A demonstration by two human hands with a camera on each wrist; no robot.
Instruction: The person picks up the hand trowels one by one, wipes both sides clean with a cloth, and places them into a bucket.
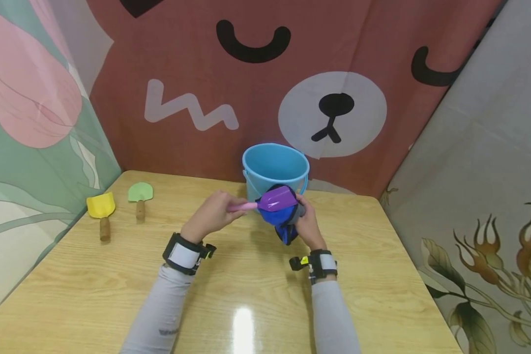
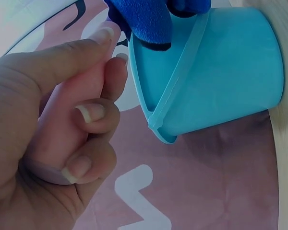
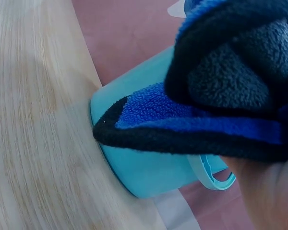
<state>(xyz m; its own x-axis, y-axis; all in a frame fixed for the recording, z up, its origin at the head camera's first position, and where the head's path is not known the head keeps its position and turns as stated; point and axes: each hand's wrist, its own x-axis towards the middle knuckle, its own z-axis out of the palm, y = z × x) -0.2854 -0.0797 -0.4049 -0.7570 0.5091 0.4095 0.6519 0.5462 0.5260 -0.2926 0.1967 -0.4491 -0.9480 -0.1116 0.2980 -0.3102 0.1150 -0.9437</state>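
Note:
My left hand grips the pink handle of a toy shovel, its fingers curled round it in the left wrist view. The shovel's purple blade lies against a blue cloth with black edging and a grey side. My right hand holds this bunched cloth; in the right wrist view the cloth hides most of the fingers. Both hands are in front of a light blue bucket, which stands upright with its handle hanging down.
On the table's left side lie a yellow shovel and a green shovel, both with brown handles. The wooden table ends at a bear-print curtain behind the bucket. Printed cloths hang on both sides.

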